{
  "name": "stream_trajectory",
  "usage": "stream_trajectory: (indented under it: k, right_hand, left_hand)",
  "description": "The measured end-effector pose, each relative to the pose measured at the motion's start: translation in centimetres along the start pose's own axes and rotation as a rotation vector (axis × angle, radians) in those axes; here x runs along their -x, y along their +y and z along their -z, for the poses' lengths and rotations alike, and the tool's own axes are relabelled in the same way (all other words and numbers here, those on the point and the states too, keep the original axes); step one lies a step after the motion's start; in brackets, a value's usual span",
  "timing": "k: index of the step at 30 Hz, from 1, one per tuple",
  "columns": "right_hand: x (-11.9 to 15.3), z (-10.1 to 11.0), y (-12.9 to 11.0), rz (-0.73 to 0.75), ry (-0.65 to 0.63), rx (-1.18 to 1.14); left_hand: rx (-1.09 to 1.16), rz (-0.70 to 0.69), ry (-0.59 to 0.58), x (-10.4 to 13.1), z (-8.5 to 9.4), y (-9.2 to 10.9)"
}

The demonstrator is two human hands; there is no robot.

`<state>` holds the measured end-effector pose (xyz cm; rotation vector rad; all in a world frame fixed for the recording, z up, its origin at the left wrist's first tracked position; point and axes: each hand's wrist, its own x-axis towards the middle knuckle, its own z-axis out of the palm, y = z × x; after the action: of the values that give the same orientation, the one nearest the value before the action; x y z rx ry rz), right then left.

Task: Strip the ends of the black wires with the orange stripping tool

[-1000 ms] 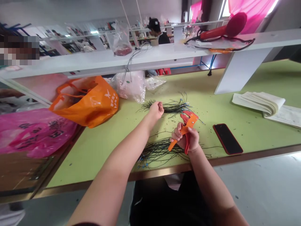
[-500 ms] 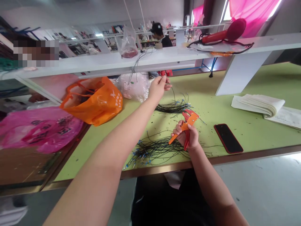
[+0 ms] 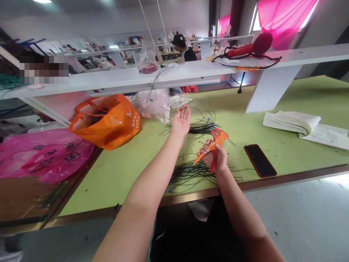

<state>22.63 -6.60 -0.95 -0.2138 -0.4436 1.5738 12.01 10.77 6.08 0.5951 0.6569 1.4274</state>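
Observation:
My left hand [image 3: 182, 119] is open, palm up with its fingers extended, over the left part of the far bundle of black wires [image 3: 203, 127]. A loose black wire arches just above its fingertips. My right hand [image 3: 214, 154] is wrapped round the handles of an orange and red wire stripper [image 3: 220, 137], whose head points away from me beside the far bundle's right end. Below both hands lies the near bundle of black wires [image 3: 191, 173], with some blue tips; my left forearm hides part of it.
A phone [image 3: 260, 160] and folded papers [image 3: 293, 123] lie at the right. An orange bag [image 3: 109, 123] and a pink bag [image 3: 46, 153] are at the left. Across the back runs a white shelf [image 3: 114, 78] with a red hair dryer-like tool [image 3: 245, 49]. Two people are beyond it.
My left hand has come down and nearer, and its pinched fingers have opened, with the wire now loose above them. My right hand still grips the wire stripper. The view has shifted slightly.

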Motion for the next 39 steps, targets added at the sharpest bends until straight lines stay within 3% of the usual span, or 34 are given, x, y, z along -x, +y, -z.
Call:
stream_trajectory:
  k: [3,8,11,13,15,16,19,22,28,34,39]
  right_hand:
    - [0.0,0.1,0.1,0.017,0.001,-0.022]
    - [-0.2,0.2,0.4,0.045,0.035,-0.009]
    - [-0.3,0.1,0.3,0.082,0.088,0.015]
    - [-0.3,0.2,0.1,0.110,0.117,0.012]
    - [-0.4,0.3,0.0,0.129,0.123,0.008]
    - [-0.4,0.4,0.1,0.133,0.114,0.016]
    - [-0.3,0.6,0.5,0.145,0.071,0.088]
    - [-0.2,0.7,1.2,0.161,0.050,0.166]
    - [0.2,0.1,1.6,0.085,-0.030,0.137]
    - [0.5,0.1,1.5,0.066,-0.054,0.190]
    - [0.3,0.9,2.0,-0.036,-0.151,0.322]
  left_hand:
    - [0.158,-0.047,-0.003,0.5,-0.6,0.9]
    - [-0.373,-0.041,-0.158,2.1,-1.0,-0.4]
    - [-0.480,-0.081,-0.165,3.2,-0.3,0.0]
    - [-0.612,-0.240,-0.145,4.4,0.8,1.7]
    - [-1.014,-0.597,-0.142,6.0,2.2,4.1]
    - [-1.221,-0.711,-0.188,6.9,3.1,5.3]
    - [-1.671,-0.821,-0.388,9.8,5.7,8.1]
    - [-1.909,-0.822,-0.517,12.2,8.1,9.3]
    - [-1.996,-0.841,-0.500,14.0,10.8,9.6]
    - [-1.834,-0.927,-0.448,14.2,12.2,8.5]
    - [-1.781,-0.884,-0.446,14.0,13.0,8.1]
